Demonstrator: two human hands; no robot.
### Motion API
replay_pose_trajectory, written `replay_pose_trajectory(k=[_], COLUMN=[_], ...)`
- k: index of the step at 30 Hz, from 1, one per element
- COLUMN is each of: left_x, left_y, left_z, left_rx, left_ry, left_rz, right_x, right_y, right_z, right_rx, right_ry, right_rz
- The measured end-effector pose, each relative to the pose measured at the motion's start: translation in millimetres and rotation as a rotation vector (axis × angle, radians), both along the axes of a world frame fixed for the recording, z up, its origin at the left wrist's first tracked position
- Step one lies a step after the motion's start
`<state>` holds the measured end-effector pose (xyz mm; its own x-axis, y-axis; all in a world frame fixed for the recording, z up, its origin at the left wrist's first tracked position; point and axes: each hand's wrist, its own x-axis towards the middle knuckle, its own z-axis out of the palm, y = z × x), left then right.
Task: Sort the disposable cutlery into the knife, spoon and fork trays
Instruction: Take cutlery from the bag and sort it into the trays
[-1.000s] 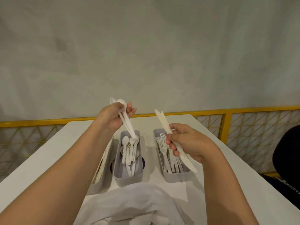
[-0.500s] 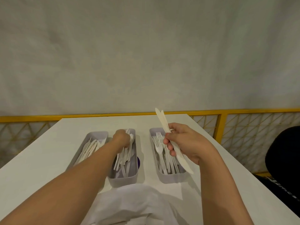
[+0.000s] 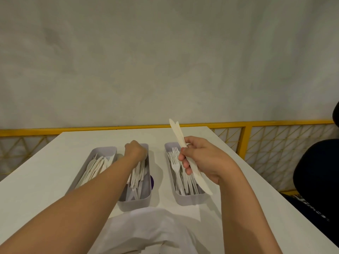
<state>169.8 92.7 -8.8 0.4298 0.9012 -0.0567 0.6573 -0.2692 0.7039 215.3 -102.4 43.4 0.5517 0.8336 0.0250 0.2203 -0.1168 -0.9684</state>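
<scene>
Head view, knives (image 3: 178,136) gripped in right hand (image 3: 201,160), above fork tray (image 3: 190,198)

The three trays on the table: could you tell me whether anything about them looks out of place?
Something purple pokes out beside the middle tray, partly hidden, so I cannot tell what it is. Otherwise knives, spoons and forks each sit in their own tray.
</scene>
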Motion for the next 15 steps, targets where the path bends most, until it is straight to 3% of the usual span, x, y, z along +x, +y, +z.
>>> replay_pose_trajectory(k=[2,6,8,10,12,15], left_x=[-3.1,-13.7,-22.7,-32.9,-42.4,-51.3], left_y=[-0.6,-13.5,-31.2,-47.0,-53.9,-50.7], left_z=[6.2,29.4,47.7,62.9,72.0,78.3], left_rx=[0.048,0.325,0.394,0.43,0.551,0.773], left_ry=[-0.091,-0.367,-0.54,-0.6,-0.47,-0.116], left_rz=[-0.047,-0.231,-0.364,-0.525,-0.698,-0.868], right_x=[0.7,0.5,-0.2,-1.4,-3.2,-5.4], right_y=[-0.3,-1.0,-1.6,-1.8,-2.4,-5.3], right_z=[-0.8,-1.4,-0.5,0.9,1.8,3.2], right_rx=[0.007,0.003,0.008,0.015,0.022,0.038], right_ry=[0.015,0.022,0.024,0.022,0.023,0.036], right_rz=[-0.005,-0.012,-0.012,0.002,0.028,0.08])
